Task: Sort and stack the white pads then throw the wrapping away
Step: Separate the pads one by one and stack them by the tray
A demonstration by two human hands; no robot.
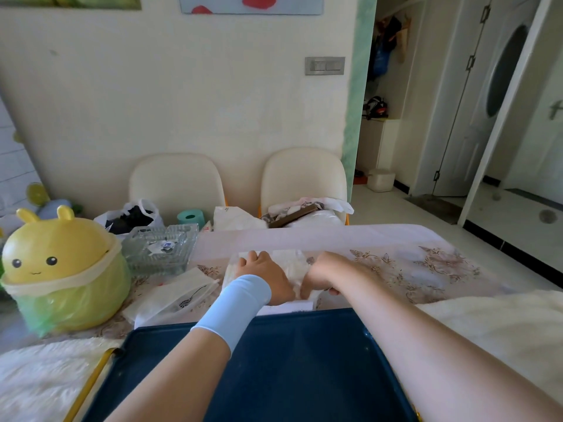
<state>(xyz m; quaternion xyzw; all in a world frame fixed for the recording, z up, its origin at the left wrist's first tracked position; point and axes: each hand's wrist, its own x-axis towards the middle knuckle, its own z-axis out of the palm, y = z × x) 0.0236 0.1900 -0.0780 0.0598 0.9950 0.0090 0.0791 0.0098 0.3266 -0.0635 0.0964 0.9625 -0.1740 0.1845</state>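
Note:
A clear plastic pack of white pads [289,263] lies on the patterned tablecloth [426,269] just beyond a dark blue tray [274,360]. My left hand [265,275], with a light blue wrist sleeve, presses flat on the pack's left part. Curled on the pack's right near edge, my right hand [326,275] pinches the wrapping. Both hands hide much of the pack. A yellow bunny-shaped bin with a green liner [64,269] stands at the table's left.
Flat white paper sleeves [173,296] lie left of the pack. A glass dish [161,248] sits behind them, with bags and a teal tape roll [190,217] at the far edge. Two cream chairs [176,181] stand against the wall. White fluffy cloth [502,324] lies right.

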